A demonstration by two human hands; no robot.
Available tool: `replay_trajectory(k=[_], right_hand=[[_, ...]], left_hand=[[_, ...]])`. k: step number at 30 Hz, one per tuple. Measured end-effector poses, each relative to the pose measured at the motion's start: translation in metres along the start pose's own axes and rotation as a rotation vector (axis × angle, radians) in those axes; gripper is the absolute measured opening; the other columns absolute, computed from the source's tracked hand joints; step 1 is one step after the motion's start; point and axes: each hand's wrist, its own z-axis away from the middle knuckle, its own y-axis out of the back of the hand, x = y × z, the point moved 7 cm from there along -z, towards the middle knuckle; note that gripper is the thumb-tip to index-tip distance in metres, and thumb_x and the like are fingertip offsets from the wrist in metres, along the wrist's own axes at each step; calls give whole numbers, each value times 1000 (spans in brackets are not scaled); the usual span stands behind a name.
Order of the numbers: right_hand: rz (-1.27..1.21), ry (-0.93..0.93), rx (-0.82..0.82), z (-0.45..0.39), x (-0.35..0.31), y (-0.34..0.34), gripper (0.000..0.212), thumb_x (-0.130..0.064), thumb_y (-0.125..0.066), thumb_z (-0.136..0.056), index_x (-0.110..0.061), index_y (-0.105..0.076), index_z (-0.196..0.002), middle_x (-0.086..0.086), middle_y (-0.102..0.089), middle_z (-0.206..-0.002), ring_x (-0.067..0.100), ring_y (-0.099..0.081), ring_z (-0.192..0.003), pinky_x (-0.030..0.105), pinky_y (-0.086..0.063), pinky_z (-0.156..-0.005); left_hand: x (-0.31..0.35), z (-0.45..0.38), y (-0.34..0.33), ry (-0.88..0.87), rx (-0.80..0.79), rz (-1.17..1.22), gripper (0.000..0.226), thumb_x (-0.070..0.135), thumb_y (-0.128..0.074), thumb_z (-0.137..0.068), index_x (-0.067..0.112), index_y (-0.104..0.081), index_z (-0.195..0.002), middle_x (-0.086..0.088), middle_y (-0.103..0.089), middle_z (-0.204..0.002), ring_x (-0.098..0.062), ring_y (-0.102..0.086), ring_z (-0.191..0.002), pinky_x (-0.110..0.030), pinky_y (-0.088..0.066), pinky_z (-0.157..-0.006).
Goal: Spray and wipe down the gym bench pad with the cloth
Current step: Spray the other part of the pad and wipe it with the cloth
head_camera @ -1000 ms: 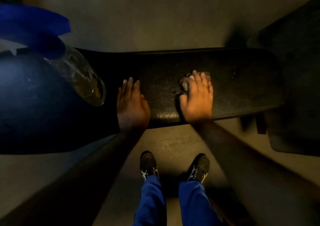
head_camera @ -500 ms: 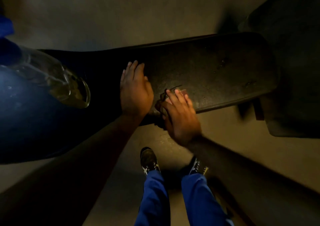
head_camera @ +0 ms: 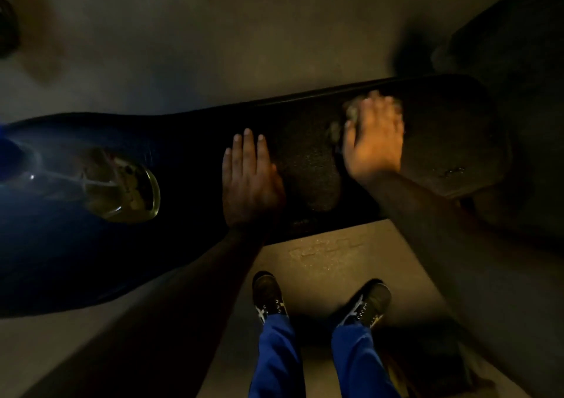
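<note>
Wiping step, I think. R hand (head_camera: 374, 141) lies flat w/ fingers spread, pressing the cloth (head_camera: 351, 113) on the pad (head_camera: 308, 168); cloth peeks out by its thumb. L hand (head_camera: 247, 180) is flat & wide on the pad, holding nothing. Bottle (head_camera: 122, 184) sits well left of the L hand. Next: prob. rub the bit right of the R hand, keep pushing down

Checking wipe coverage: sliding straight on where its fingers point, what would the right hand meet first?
The right hand, pressing the cloth, would likely meet the far edge of the bench pad, then floor; blur leaves depth unsure.
</note>
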Motion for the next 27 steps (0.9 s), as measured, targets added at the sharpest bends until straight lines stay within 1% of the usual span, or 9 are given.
replay_trajectory(k=[2, 5, 7, 11, 12, 17, 20, 22, 27], right_hand=[[4, -94, 55, -2, -31, -9, 64, -40, -35, -95, -4, -44, -147, 20, -36, -159, 40, -26, -150, 58, -18, -122], [-19, 463, -176, 33, -90, -28, 54, -38, -41, -97, -16, -45, -146, 11, -37, -160, 32, -25, -152, 55, -18, -124], [16, 573, -193, 17, -79, -24, 51, -38, -40, -97, -19, -47, -145, 8, -37, -160, 29, -26, -152, 52, -19, -124], [2, 20, 5, -34, -60, -14, 54, -37, -41, -94, -14, -49, -143, 14, -42, -156, 36, -29, -150, 55, -19, -122], [-5, 32, -1, -22, -75, -16, 56, -37, -41, -95, -14, -46, -145, 14, -39, -158, 36, -26, -150, 55, -17, -123], [76, 630, -268, 17, -70, -23, 59, -40, -33, -97, -26, -34, -155, 7, -28, -165, 29, -20, -154, 48, -13, -123], [98, 123, -74, -42, -23, -7, 61, -40, -30, -97, -19, -36, -154, 14, -30, -163, 35, -21, -153, 50, -14, -125], [74, 10, -19, -26, -35, -10, 62, -41, -32, -98, -15, -36, -153, 16, -28, -164, 36, -18, -153, 52, -11, -125], [23, 584, -269, 57, -37, -21, 58, -39, -38, -98, -25, -36, -154, 6, -28, -165, 27, -19, -154, 48, -13, -125]], left_hand=[[-2, 1, 0, -27, 14, 8, 53, 28, -35, -100, 4, -37, -148, -20, -30, -156, -35, -25, -146, -50, -22, -118], [-2, 3, 0, -58, 22, -5, 57, 30, -43, -99, 3, -35, -149, -20, -27, -157, -34, -22, -147, -51, -22, -118], [-2, 5, -1, -58, 14, -7, 61, 33, -46, -99, 4, -31, -151, -19, -23, -159, -33, -17, -149, -49, -17, -120], [-4, 3, -3, -52, 11, -4, 63, 33, -47, -97, 4, -31, -151, -19, -23, -159, -33, -16, -149, -47, -14, -121], [-4, 3, -3, -54, 6, -9, 66, 34, -52, -95, 4, -31, -151, -19, -23, -159, -33, -17, -149, -48, -14, -121], [-3, 3, -1, -51, -11, -5, 65, 33, -52, -96, 4, -31, -151, -19, -23, -159, -33, -17, -149, -48, -14, -121], [-1, 1, 1, -51, 22, 8, 54, 25, -42, -99, 4, -36, -148, -20, -30, -156, -34, -24, -147, -48, -17, -120], [0, 1, 3, -43, 28, 0, 51, 26, -36, -101, 3, -40, -146, -22, -34, -154, -35, -28, -145, -50, -21, -119], [19, 1, 8, -64, 21, -14, 52, 26, -35, -97, 1, -46, -141, -24, -40, -149, -36, -34, -142, -51, -28, -116]])
